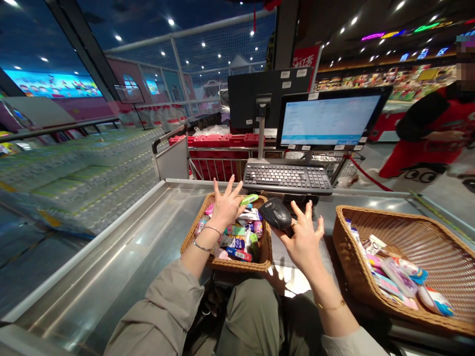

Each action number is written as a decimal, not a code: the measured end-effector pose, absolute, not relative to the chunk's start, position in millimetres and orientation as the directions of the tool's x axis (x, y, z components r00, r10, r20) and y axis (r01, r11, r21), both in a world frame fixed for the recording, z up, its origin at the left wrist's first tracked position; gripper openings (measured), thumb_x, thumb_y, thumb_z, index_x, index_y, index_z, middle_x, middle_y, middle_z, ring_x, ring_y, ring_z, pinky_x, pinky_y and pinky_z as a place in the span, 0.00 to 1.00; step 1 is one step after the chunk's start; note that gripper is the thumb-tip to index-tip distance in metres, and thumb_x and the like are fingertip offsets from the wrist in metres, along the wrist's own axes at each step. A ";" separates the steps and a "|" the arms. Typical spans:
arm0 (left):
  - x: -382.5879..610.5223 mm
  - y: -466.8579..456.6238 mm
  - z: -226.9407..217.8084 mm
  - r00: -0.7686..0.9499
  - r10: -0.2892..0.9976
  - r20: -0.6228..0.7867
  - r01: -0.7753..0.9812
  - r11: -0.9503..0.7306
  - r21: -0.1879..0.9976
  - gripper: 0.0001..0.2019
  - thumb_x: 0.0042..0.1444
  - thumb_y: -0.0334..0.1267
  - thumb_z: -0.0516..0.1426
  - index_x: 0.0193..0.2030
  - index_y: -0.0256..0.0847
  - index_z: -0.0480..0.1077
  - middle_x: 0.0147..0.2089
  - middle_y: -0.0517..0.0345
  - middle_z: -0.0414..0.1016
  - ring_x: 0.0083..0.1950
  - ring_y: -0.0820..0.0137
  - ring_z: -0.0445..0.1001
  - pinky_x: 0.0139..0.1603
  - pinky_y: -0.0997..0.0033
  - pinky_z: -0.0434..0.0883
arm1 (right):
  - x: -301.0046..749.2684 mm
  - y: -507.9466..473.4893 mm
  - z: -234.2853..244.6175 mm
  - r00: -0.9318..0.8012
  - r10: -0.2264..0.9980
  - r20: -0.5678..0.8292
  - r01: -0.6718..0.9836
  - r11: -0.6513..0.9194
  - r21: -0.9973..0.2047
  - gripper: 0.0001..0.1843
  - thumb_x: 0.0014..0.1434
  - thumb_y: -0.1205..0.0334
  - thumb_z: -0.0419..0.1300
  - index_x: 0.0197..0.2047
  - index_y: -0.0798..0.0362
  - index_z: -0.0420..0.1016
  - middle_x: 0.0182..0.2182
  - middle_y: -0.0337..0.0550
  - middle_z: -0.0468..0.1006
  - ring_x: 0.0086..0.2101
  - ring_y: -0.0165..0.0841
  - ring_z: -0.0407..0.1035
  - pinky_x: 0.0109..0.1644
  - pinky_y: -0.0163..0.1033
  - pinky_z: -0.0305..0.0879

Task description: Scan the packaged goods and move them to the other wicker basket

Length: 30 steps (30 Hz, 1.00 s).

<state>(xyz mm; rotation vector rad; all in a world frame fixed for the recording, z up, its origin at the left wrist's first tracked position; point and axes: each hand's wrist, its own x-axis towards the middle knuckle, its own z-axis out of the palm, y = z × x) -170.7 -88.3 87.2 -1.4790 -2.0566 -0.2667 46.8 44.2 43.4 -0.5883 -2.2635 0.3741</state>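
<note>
My left hand (223,207) is raised over a small wicker basket (264,254) filled with several colourful small packets. Its thumb and a finger pinch a green packet (249,199), and the other fingers stick up, spread apart. My right hand (305,238) is just right of that basket and holds a black barcode scanner (275,213) against the palm and thumb, fingers fanned upward. The scanner's head sits close to the green packet. Both baskets rest on a steel checkout counter (148,232).
A larger wicker basket (426,237) at the right holds several packets along its near side. Behind the baskets stand a keyboard (287,177) and a lit monitor (328,120). A red shopping cart (218,158) is beyond the counter. A person in a red apron (434,133) stands far right.
</note>
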 end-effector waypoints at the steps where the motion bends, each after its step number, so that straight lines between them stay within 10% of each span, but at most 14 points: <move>1: -170.5 -88.3 87.3 -0.214 0.799 0.563 0.916 0.364 -0.169 0.09 0.61 0.41 0.63 0.46 0.45 0.79 0.72 0.50 0.65 0.77 0.44 0.49 0.69 0.17 0.27 | 46.7 44.3 43.3 -0.609 0.519 0.600 0.297 0.851 -0.434 0.13 0.64 0.52 0.58 0.38 0.52 0.79 0.69 0.52 0.63 0.73 0.56 0.39 0.68 0.77 0.35; 30: -166.4 -86.9 89.1 -0.206 0.800 0.564 0.915 0.361 -0.177 0.08 0.62 0.41 0.62 0.45 0.46 0.79 0.72 0.50 0.63 0.77 0.43 0.49 0.69 0.16 0.27 | 48.2 43.8 43.9 -0.598 0.510 0.618 0.288 0.857 -0.428 0.13 0.64 0.53 0.56 0.39 0.52 0.78 0.68 0.53 0.65 0.73 0.56 0.38 0.68 0.76 0.34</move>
